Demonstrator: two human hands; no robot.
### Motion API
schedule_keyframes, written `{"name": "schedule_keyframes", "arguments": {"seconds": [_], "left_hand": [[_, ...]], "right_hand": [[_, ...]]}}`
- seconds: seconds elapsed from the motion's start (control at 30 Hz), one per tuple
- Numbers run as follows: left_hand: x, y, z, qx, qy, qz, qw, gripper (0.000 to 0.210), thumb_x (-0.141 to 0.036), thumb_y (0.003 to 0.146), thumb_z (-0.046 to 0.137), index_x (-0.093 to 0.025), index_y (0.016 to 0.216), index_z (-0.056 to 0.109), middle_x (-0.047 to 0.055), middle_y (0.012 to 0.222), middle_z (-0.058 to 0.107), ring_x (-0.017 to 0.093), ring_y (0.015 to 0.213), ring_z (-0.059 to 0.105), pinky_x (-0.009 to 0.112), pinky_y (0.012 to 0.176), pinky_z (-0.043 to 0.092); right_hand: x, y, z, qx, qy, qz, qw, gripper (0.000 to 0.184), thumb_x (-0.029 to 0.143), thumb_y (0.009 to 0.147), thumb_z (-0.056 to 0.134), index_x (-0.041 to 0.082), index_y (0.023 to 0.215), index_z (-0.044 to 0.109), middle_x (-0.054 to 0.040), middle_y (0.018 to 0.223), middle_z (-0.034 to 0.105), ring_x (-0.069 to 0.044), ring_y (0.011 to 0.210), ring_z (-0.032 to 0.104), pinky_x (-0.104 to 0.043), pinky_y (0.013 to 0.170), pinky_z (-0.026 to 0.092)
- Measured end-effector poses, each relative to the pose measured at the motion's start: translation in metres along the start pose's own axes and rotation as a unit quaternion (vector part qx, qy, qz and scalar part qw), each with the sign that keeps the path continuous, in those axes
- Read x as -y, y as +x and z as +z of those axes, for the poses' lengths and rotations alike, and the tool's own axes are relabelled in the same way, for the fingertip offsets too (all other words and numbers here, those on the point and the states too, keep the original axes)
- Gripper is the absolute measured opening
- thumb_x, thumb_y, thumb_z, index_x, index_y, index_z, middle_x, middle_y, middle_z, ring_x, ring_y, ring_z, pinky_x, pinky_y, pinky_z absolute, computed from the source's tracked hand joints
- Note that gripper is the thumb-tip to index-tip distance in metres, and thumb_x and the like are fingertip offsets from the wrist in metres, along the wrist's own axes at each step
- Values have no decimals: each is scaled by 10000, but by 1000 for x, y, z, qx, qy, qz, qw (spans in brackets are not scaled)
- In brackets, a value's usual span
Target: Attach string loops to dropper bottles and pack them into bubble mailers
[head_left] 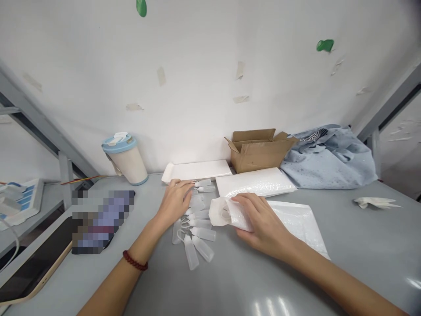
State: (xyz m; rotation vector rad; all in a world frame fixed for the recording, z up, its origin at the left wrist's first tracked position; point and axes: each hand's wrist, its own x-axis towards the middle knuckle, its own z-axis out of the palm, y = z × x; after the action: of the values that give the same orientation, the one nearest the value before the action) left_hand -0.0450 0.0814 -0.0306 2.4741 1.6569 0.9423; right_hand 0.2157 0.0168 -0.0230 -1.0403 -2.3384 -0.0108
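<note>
Several small translucent squeeze bottles (202,248) with looped cap straps lie loosely grouped on the grey table. My left hand (176,197) reaches over the far left of this group, its thumb apart from the stretched index finger. The fingertips are close to the farthest bottles; I cannot see whether they touch one. In my right hand (263,226) a white bubble mailer (241,215) is gripped, its mouth turned left and held open. Something pale and curved shows just inside the mouth. Another white bubble mailer (304,219) lies flat beneath my right hand.
Behind the bottles lie a flat white packet (200,170) and a padded mailer (259,182). An open cardboard box (259,156) and a light-blue cloth bag (332,160) stand by the wall. At left are a tumbler (128,160), phones (39,259) and a power strip (24,202); crumpled tissue (376,202) lies right.
</note>
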Motion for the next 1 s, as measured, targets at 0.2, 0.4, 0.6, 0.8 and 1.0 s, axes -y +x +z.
{"name": "schedule_keyframes", "arguments": {"seconds": [0.2,0.4,0.6,0.8,1.0], "left_hand": [[-23,-6,-36,-95,-79,-44,991,201,-255,865,488,-191,963,651,52,1030,664,180,829,582,298,683,473],[-57,-17,-55,-35,-183,-6,982,112,-232,852,546,-206,853,654,13,880,660,135,714,563,257,658,463],[-71,-23,-40,1,-165,40,986,134,-191,860,522,-192,891,652,47,910,657,161,768,567,231,517,435],[-78,-29,-29,12,-142,91,986,167,-149,871,505,-166,970,640,63,920,663,197,903,565,333,757,495],[-73,-31,-23,-34,-97,91,991,172,-129,877,479,-168,972,617,77,938,642,210,894,562,352,755,497]], "right_hand": [[-5,1,-1,-10,-9,21,1000,548,123,685,558,149,1206,392,-140,1136,539,-282,1036,490,-430,830,434],[-5,3,0,-4,-13,29,999,550,128,681,567,145,1203,394,-140,1133,540,-286,1038,490,-433,829,432],[-5,2,2,-3,-14,23,1000,565,129,676,566,153,1211,386,-139,1136,536,-289,1044,489,-428,825,432],[-2,-1,3,4,-15,8,1000,608,93,647,563,151,1222,374,-135,1148,537,-287,1061,478,-433,846,421],[-1,0,2,6,-7,13,1000,599,88,658,546,171,1219,356,-129,1147,540,-292,1049,476,-450,845,419]]}}
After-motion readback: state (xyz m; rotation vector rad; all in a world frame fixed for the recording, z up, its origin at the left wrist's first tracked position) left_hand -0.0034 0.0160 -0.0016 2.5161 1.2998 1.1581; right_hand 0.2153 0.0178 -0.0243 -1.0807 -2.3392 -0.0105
